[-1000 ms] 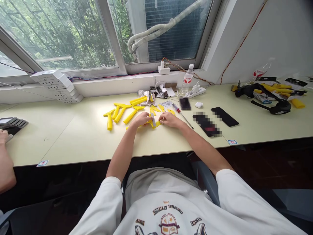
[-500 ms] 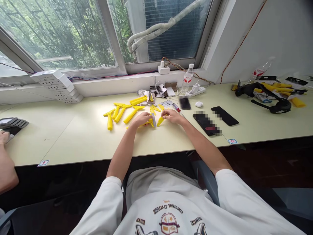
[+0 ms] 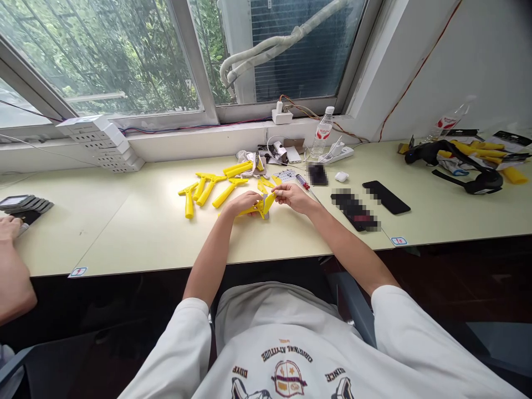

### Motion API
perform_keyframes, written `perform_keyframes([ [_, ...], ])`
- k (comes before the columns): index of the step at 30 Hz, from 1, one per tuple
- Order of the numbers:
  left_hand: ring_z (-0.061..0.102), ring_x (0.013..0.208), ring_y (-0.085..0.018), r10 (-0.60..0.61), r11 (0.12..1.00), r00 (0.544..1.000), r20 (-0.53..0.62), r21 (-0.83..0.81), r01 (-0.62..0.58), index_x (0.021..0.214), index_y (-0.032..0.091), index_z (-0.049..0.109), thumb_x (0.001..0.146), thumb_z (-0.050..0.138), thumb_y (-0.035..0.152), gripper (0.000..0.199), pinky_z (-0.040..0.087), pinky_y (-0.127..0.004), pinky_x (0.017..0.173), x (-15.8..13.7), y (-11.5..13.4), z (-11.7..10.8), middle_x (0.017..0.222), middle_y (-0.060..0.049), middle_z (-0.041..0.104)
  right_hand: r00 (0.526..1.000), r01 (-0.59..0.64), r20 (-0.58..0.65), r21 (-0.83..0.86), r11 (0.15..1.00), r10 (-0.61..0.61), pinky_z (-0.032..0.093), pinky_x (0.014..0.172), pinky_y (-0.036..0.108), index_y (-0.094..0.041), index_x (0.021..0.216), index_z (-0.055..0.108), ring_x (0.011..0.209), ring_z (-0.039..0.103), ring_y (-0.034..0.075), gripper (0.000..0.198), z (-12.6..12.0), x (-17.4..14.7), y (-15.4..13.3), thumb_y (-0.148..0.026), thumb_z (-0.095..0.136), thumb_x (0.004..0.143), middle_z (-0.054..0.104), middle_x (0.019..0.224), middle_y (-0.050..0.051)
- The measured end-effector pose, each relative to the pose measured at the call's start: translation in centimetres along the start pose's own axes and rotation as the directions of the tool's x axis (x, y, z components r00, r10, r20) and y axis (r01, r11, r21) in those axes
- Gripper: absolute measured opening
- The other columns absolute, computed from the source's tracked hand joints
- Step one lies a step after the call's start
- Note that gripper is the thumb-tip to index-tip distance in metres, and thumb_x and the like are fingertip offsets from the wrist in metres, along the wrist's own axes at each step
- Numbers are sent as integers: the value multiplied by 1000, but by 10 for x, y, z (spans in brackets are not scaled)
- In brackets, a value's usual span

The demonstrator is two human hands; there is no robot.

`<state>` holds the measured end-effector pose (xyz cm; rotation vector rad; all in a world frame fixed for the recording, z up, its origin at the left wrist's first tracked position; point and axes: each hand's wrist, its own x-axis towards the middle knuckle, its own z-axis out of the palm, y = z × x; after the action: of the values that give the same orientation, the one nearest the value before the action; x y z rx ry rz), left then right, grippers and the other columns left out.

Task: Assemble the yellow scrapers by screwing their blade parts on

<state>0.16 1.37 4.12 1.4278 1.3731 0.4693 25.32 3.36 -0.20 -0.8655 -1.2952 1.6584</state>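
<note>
My left hand [image 3: 244, 203] is closed around a yellow scraper [image 3: 260, 209], holding it on its side just above the table. Part of a grey metal blade shows at the scraper's head. Between the fingertips of my right hand [image 3: 293, 198] is a small flat yellow plate [image 3: 270, 203], which lies against the blade end of the scraper and covers part of it. Several more yellow scraper handles [image 3: 224, 192] rest on the table to the left. Small yellow plates [image 3: 263, 184] lie just beyond my hands.
A screwdriver [image 3: 302, 181] and a printed card [image 3: 286, 175] lie beyond my right hand. Phones [image 3: 386, 197], a white earphone case [image 3: 341, 176] and a water bottle [image 3: 323, 132] are to the right. Another person's hand [image 3: 9, 228] is by stacked dark items [image 3: 29, 204] at far left.
My right hand has brought the yellow plate left, from beside the scraper onto its blade end. The view has shifted slightly.
</note>
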Motion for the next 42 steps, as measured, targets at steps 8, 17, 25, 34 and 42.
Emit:
perform_keyframes([
  [8,76,82,-21,-24,1000,1000,-16,-15,24,114,22,72,100,71,43,25,63,-29,69,5,-5,-2,108,-8,68,972,-48,-220,134,990,77,55,69,25,-19,91,80,76,67,13,29,7,5,9,-26,103,75,78,88,3],
  [17,68,74,-19,78,997,994,74,-5,-78,77,22,51,91,68,27,23,62,-32,66,-1,0,-1,93,-5,58,966,76,-243,-60,995,-89,42,57,26,-19,82,79,62,55,11,37,18,18,17,-42,102,66,69,73,1],
  [25,74,76,-22,1,1000,1000,30,0,-1,87,22,64,91,73,33,14,64,-33,67,-7,7,0,97,-7,68,958,107,-232,-253,962,-167,41,59,31,-21,84,78,62,48,12,41,28,19,18,-54,96,69,67,73,0],
  [34,77,74,-21,80,992,986,144,82,-92,104,18,80,87,85,41,29,62,-32,68,6,-3,-4,105,-12,83,940,147,-233,-384,912,-250,53,75,35,-21,87,78,77,63,19,35,36,18,19,-53,85,75,76,84,5],
  [42,79,74,-20,77,990,987,144,103,-92,104,18,78,84,91,39,31,61,-29,66,12,-8,-6,106,-12,83,909,163,-234,-560,812,-344,50,75,35,-24,92,79,77,59,20,28,34,23,28,-50,80,80,69,80,1],
])
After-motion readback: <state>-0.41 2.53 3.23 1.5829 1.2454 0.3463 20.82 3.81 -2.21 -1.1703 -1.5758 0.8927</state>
